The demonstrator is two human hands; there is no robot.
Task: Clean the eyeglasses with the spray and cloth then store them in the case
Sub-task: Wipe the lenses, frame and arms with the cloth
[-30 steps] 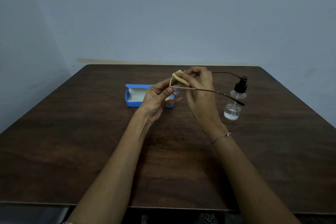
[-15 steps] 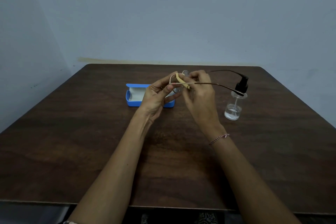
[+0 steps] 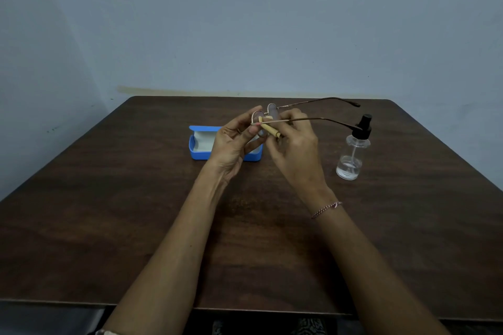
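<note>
eyeglasses [image 3: 273, 113] held in air; left hand [image 3: 234, 144] pinching frame, right hand [image 3: 294, 149] pinching cloth [image 3: 268, 128] against lens.

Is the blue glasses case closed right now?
No, the blue glasses case lies open on the table, its white lining showing, just behind the left hand.

Near half of the table [image 3: 130, 226] is wide open. Further back the open case [image 3: 200, 145] and spray bottle [image 3: 350, 156] get in the way, with the eyeglasses [image 3: 272, 111] temples poking out toward the bottle.
</note>
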